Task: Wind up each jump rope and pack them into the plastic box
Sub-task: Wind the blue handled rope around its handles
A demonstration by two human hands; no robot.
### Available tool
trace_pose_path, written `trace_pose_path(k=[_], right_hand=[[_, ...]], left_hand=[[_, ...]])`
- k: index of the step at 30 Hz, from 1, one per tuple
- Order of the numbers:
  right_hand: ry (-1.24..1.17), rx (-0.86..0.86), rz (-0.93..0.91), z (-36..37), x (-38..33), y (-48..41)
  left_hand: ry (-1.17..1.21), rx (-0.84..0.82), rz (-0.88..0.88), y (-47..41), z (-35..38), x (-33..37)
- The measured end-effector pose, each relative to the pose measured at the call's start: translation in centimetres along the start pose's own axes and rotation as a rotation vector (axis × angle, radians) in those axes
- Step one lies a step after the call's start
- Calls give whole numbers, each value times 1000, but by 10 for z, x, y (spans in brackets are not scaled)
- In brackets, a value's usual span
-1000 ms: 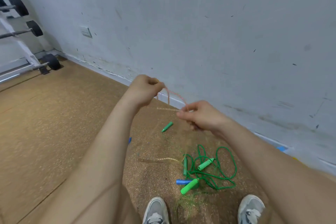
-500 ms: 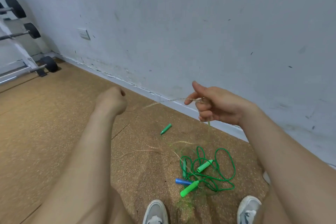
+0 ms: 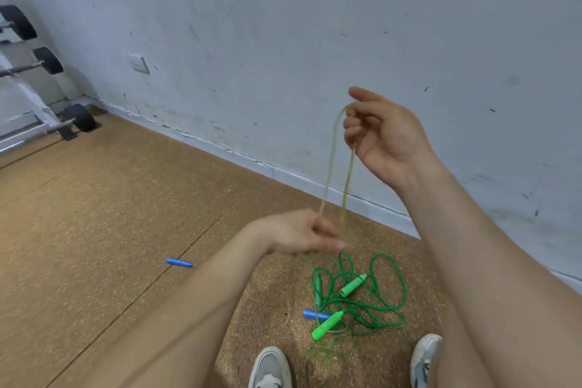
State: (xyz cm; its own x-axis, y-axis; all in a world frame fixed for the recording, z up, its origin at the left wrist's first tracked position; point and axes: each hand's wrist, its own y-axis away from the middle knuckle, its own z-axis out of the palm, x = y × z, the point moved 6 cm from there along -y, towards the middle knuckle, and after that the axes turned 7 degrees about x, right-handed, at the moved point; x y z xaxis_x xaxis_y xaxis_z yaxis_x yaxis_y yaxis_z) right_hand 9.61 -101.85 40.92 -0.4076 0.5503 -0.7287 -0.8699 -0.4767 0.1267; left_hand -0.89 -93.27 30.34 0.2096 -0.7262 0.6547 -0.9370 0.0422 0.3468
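My right hand (image 3: 382, 135) is raised in front of the wall and pinches the top of a thin pale yellow-green rope (image 3: 330, 164). The rope hangs down in a narrow loop to my left hand (image 3: 302, 231), which is closed around its lower part. On the floor between my feet lies a tangled green jump rope (image 3: 374, 296) with light green handles (image 3: 327, 324). A blue handle (image 3: 315, 314) lies beside it. Another blue handle (image 3: 179, 262) lies apart on the floor to the left. No plastic box is in view.
A scuffed grey wall (image 3: 283, 41) runs along the cork-coloured floor (image 3: 94, 214). A rack with barbells and black weight plates (image 3: 47, 94) stands at the far left. My two shoes (image 3: 271, 368) show at the bottom edge.
My right hand has risen, lifting the pale rope. My left hand has swung from the left to below the right hand and now holds the rope's lower part, so the loop hangs vertically.
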Motion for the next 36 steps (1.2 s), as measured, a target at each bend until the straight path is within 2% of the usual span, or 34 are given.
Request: trace_pose_path(k=[1, 3, 5, 6, 7, 8, 9, 11, 13, 15, 16, 17, 20, 22, 23, 26, 28, 30, 33, 34, 36], right_hand=[[-63, 14, 8, -4, -3, -2], [-16, 102, 2, -20, -7, -7], [386, 244, -13, -43, -5, -12], [563, 280, 15, -51, 1, -11], [661, 239, 83, -54, 12, -10], [653, 106, 188, -50, 29, -7], [617, -96, 303, -40, 50, 1], [681, -499, 428, -22, 83, 23], [977, -744, 435, -26, 99, 40], [1264, -771, 396, -44, 97, 39], [1321, -720, 387, -52, 92, 36], [1279, -642, 390, -54, 84, 33], [871, -459, 307, -32, 53, 31], [818, -392, 174, -15, 31, 30], [928, -349, 64, -10, 23, 29], [1513, -134, -211, -15, 18, 22], [1622, -29, -307, -19, 22, 23], [1474, -129, -252, -17, 38, 24], [1169, -457, 33, -9, 77, 45], [1107, -488, 105, -12, 85, 55], [950, -397, 140, -33, 86, 65]], left_hand=[[-108, -44, 16, -2, 8, -2], [-78, 9, 30, -6, 5, 3], [301, 211, 25, -4, -20, 17], [587, 328, 30, -3, -37, 24], [894, 399, 45, -2, -53, 31], [1157, 423, 87, -2, -68, 40], [1351, 432, 133, -3, -83, 49], [1550, 471, 196, -3, -110, 67], [1652, 544, 268, -1, -144, 81], [1752, 632, 338, 4, -178, 87], [1785, 683, 359, 6, -193, 86], [1795, 727, 365, 7, -202, 83], [1737, 766, 265, -1, -192, 68], [1734, 740, 174, -7, -170, 57], [1762, 716, 155, -6, -162, 56], [1840, 626, 224, 5, -155, 75], [1813, 548, 280, 14, -155, 97], [1755, 501, 299, 17, -149, 116], [1753, 544, 314, 18, -150, 126], [1795, 589, 328, 18, -156, 123], [1895, 696, 371, 21, -175, 106]])
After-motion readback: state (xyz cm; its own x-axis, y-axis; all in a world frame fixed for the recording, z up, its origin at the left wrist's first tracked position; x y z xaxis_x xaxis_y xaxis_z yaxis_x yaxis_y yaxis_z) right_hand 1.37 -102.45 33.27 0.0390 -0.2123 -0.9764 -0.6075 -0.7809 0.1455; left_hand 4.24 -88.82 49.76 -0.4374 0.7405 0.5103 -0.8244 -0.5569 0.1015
